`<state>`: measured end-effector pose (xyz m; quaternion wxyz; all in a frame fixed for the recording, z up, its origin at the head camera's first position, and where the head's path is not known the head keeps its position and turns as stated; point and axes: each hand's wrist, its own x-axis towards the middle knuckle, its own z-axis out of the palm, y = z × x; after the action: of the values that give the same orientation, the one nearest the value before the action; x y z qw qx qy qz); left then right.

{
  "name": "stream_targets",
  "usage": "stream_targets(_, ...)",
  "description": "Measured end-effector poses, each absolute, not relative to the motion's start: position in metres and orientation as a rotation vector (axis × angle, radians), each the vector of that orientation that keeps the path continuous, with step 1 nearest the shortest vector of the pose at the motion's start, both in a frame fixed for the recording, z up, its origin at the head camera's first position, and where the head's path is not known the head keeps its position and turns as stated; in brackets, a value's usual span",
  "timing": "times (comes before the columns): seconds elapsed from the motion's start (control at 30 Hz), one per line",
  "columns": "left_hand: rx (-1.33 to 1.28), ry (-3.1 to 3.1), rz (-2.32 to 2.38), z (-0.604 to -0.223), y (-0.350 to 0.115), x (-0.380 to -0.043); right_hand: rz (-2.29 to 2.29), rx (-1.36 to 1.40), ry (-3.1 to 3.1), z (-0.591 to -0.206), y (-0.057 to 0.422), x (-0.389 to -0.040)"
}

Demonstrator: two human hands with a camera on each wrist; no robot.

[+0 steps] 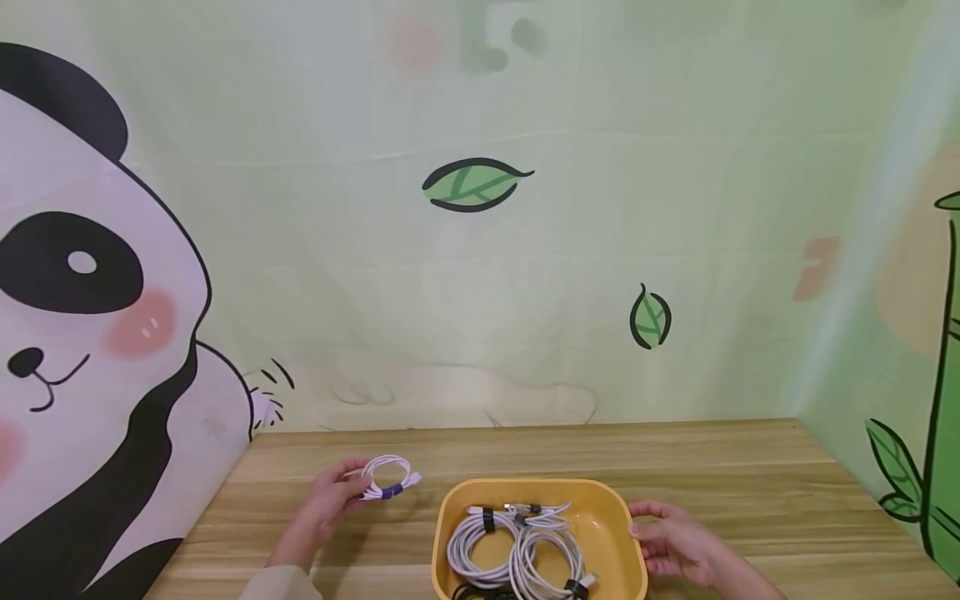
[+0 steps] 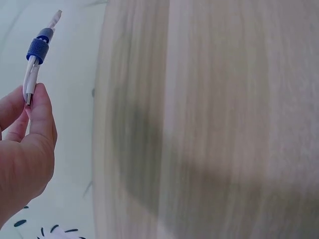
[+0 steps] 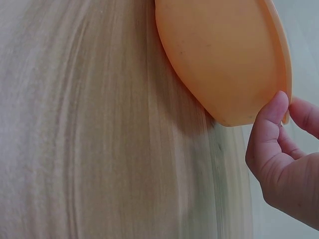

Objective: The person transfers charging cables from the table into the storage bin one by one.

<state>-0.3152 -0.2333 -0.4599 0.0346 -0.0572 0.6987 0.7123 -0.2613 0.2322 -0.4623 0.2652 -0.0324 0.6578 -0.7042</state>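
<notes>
My left hand (image 1: 335,498) pinches a small coiled white cable (image 1: 387,476) above the left part of the table. A blue strap (image 2: 38,49) binds the coil, and a metal plug end shows by the fingertips in the left wrist view. On the right, my right hand (image 1: 678,540) grips the rim of a yellow plastic bin (image 1: 617,533), thumb and fingers at its right edge. Inside the bin lie several coiled grey-white cables (image 1: 480,550) with black straps, plus a black cable (image 1: 483,592) at the near side, partly cut off by the frame.
The wood-grain table (image 1: 750,483) reaches back to a fabric backdrop (image 1: 570,250) printed with a panda and leaves. Table surface extends on both sides of the bin.
</notes>
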Motion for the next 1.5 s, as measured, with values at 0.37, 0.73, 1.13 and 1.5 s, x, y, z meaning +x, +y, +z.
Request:
stream_targets(0.37,-0.031,2.114,2.148,-0.448,-0.219,-0.314,-1.903,-0.086,1.771,-0.461,0.232,-0.261)
stream_targets(0.73,-0.006,2.106,2.132,-0.442,-0.208,-0.311,-1.926,-0.102,1.757,-0.462,0.232,-0.261)
stream_targets(1.13,0.104,2.072,2.116,-0.436,-0.199,-0.306,-1.935,-0.083,1.756,-0.461,0.231,-0.261)
stream_targets(1.5,0.161,2.053,2.094,-0.433,-0.189,-0.305,-1.931,-0.055,1.775,-0.460,0.230,-0.262)
